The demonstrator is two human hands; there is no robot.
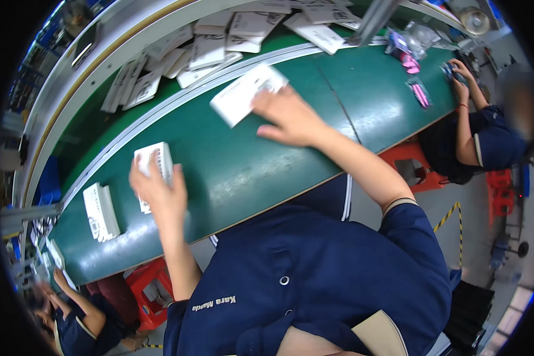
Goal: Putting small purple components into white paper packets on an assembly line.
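Note:
My right hand [291,115] is at the far middle of the green table, its fingers on the right end of a flat white box [234,99]. That box is smeared by motion, and my thumb sticks out below its edge. To the left, my left hand [163,187] lies over a small stack of flat white boxes [162,153], fingers on top and thumb along the right side. Its fingertips are partly blurred. Further left, another neat stack of white boxes [99,212] stands by itself.
Many loose white boxes [207,50] lie heaped behind the metal rail [154,113]. Pink items in clear bags [419,93] lie at the right. A co-worker's hands [461,80] handle something small there; another person [80,314] sits at lower left. Red stools [151,293] stand below the table.

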